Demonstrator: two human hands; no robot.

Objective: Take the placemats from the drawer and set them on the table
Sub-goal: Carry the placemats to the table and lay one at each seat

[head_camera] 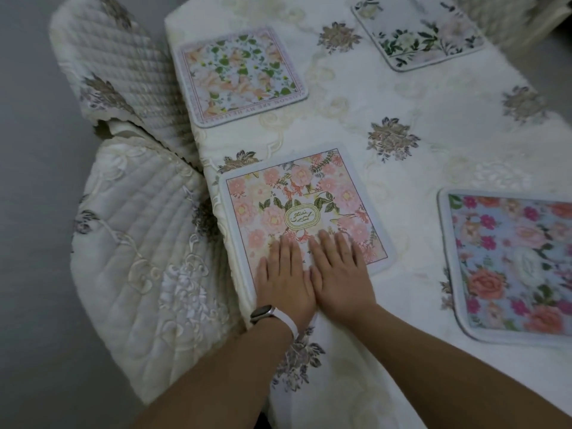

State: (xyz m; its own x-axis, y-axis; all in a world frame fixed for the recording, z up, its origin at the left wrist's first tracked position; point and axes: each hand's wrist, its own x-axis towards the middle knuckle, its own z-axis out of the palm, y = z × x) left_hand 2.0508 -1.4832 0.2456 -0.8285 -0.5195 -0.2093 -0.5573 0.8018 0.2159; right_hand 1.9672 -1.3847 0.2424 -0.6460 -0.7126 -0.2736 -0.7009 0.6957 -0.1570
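Several floral placemats lie flat on the table (387, 88), which wears a white embroidered cloth. The nearest, a pink-flowered placemat (297, 205) with a gold oval label, sits at the table's left edge. My left hand (284, 280) and my right hand (340, 270) rest side by side, palms down and fingers spread, on its near end. A green-leafed placemat (238, 75) lies beyond it. Another with dark green leaves (418, 32) is at the far side. A blue placemat with bright roses (510, 261) lies at the right, cut off by the frame.
Two chairs with quilted cream covers stand against the table's left side, one near (139, 274) and one farther back (114, 63). Grey floor (31, 181) shows on the left. A watch with a white strap is on my left wrist.
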